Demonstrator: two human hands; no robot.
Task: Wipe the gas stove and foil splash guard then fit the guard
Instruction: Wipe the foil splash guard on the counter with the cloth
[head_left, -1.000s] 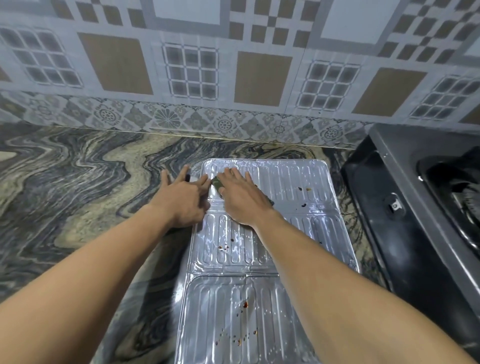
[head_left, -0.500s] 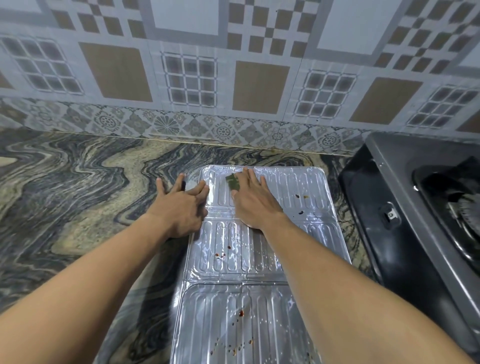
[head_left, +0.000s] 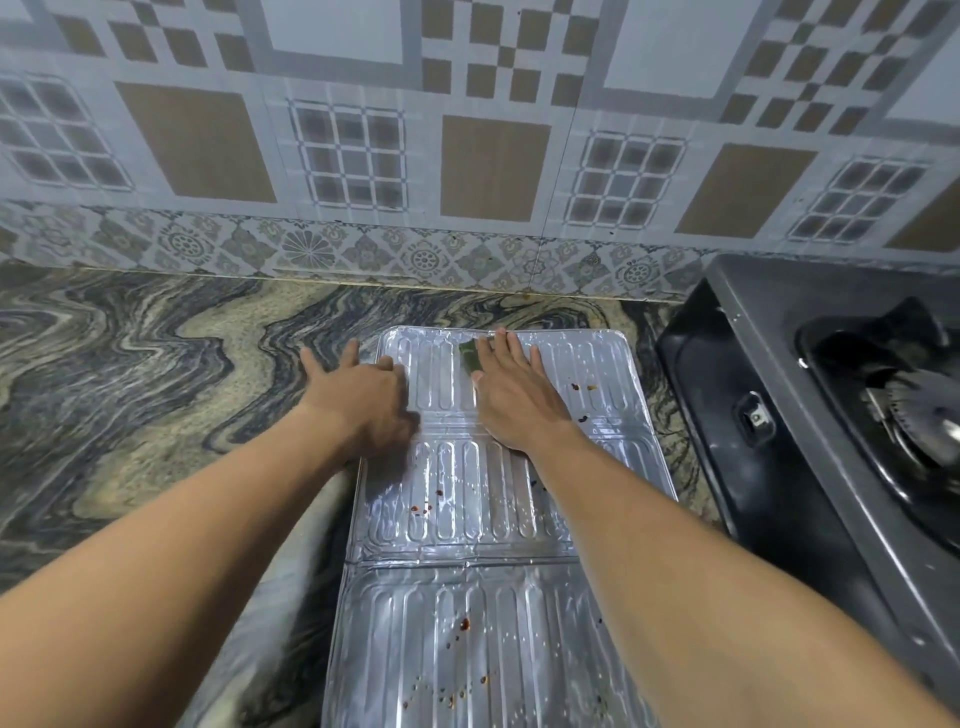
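Head view: the right hand (head_left: 511, 395) lies flat with its fingers straight and together, palm down, pressing a small green scouring pad (head_left: 469, 356) onto the foil splash guard (head_left: 467, 499). Nothing is curled round the pad, and only its left end peeks out from under the fingers, right up by the guard's far rim. The left hand (head_left: 363, 395) is loose and spread too, gripping nothing. It rests across the guard's left edge, with the outer fingers on the counter (head_left: 130, 389) and the inner ones on the foil. The guard itself lies flat on the marbled counter, ribbed side up. Its long axis runs straight away from the person, and its far short end points at the tiled wall (head_left: 493, 166). Cross folds divide it into panels, and both hands are on the farthest one. Reddish-brown specks (head_left: 422, 509) dot the middle panel and the nearest one, with a few more just right of the working hand. To the guard's right, apart from it by a strip of counter, sits the black gas stove (head_left: 769, 467), one burner (head_left: 914, 410) showing at the frame's edge.
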